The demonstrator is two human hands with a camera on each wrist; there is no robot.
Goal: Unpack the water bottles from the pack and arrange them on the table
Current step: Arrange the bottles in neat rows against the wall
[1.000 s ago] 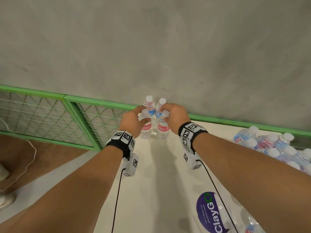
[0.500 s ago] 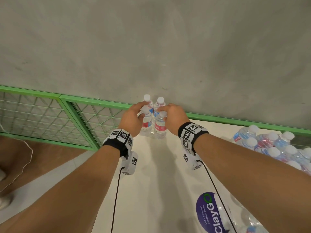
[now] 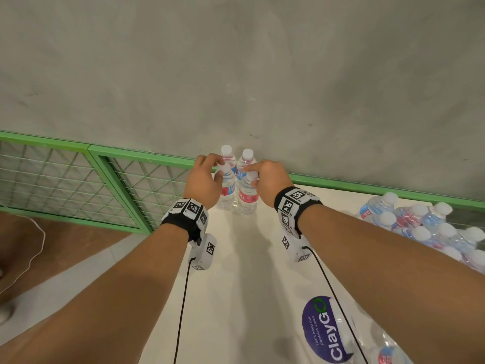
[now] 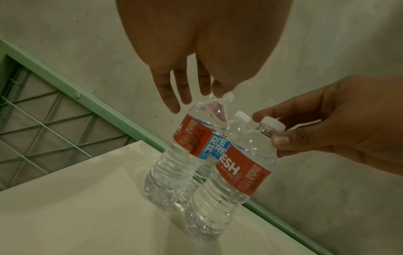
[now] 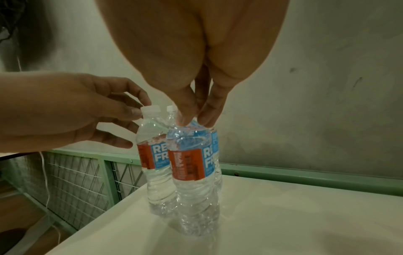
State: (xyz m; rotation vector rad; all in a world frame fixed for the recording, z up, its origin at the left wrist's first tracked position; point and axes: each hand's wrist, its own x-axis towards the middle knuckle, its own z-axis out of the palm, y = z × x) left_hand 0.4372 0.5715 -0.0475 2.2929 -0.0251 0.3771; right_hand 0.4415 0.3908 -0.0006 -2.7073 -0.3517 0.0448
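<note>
Now two hands (image 3: 236,179) top four upright bottles (image 3: 237,179).

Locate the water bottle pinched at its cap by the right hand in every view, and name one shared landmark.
Head: front-right water bottle at centre, under the right hand.
Left wrist: right of centre, red label facing, cap pinched from the right.
Right wrist: centre foreground, directly below the fingers.
Landmark: green rail behind the bottles.
</note>
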